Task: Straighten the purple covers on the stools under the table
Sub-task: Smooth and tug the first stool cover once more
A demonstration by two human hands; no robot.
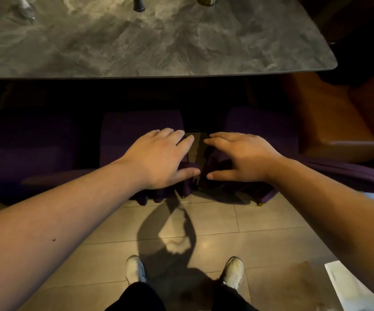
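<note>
Three stools with dark purple covers stand under the grey marble table (159, 41). The middle stool cover (136, 126) lies smooth on top, and its skirt hangs in folds near the floor. The right stool cover (260, 124) is bunched at its front left corner. A left stool (24, 142) is deep in shadow. My left hand (161, 158) hovers over the middle stool's front right corner, fingers spread. My right hand (242, 156) is spread over the bunched fabric of the right stool. Both palms face down, and neither clearly grips cloth.
A narrow gap (196, 144) separates the two stools between my hands. An orange-brown upholstered seat (338, 122) stands at the right. Beige floor tiles (215, 232) stretch in front, with my two white shoes (232, 271) below. Two object bases (139, 4) sit at the table's far edge.
</note>
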